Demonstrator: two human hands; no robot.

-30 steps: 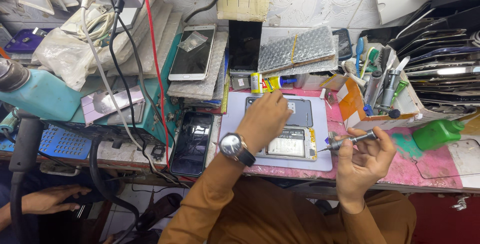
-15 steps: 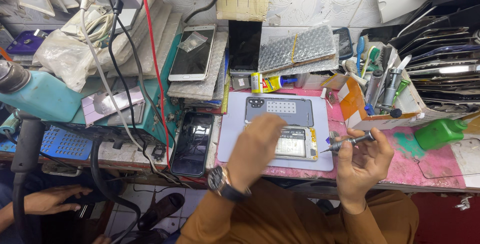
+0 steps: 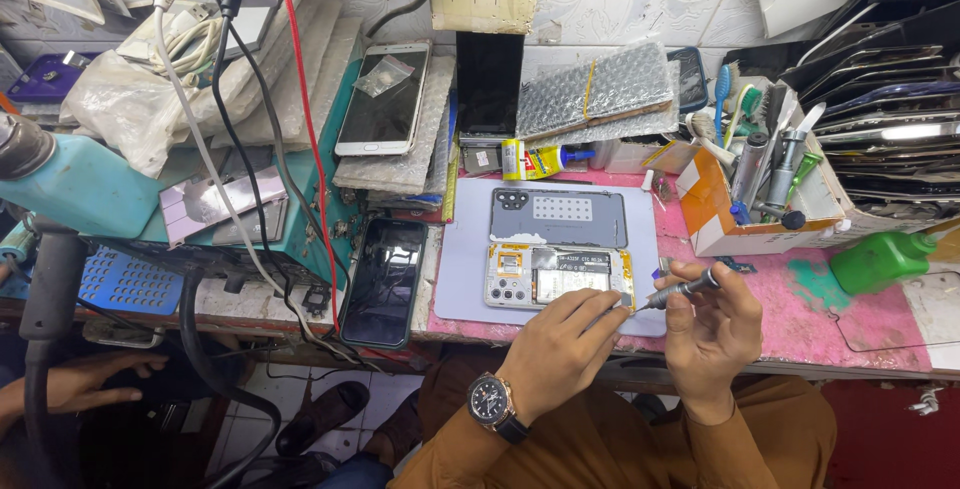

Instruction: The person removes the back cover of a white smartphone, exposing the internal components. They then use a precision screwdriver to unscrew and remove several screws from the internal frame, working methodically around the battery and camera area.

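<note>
An opened phone body [image 3: 545, 275] with its insides showing lies on a grey mat [image 3: 470, 269], and its dark grey back cover [image 3: 558, 217] rests just behind it. My left hand [image 3: 560, 347], wearing a wristwatch, touches the phone's near right corner with its fingertips. My right hand [image 3: 712, 321] holds a slim screwdriver [image 3: 680, 291] whose tip points at that same corner.
An orange-and-white box of tools [image 3: 745, 199] stands right of the mat, a green bottle [image 3: 882, 261] further right. A black phone [image 3: 385, 281] lies left of the mat beside a teal machine with cables. Another person's hand [image 3: 85, 384] shows at lower left.
My left hand slid off the phone's middle, drew back toward me, and now sits at the phone's near right corner beside the screwdriver tip. The right hand barely moved.
</note>
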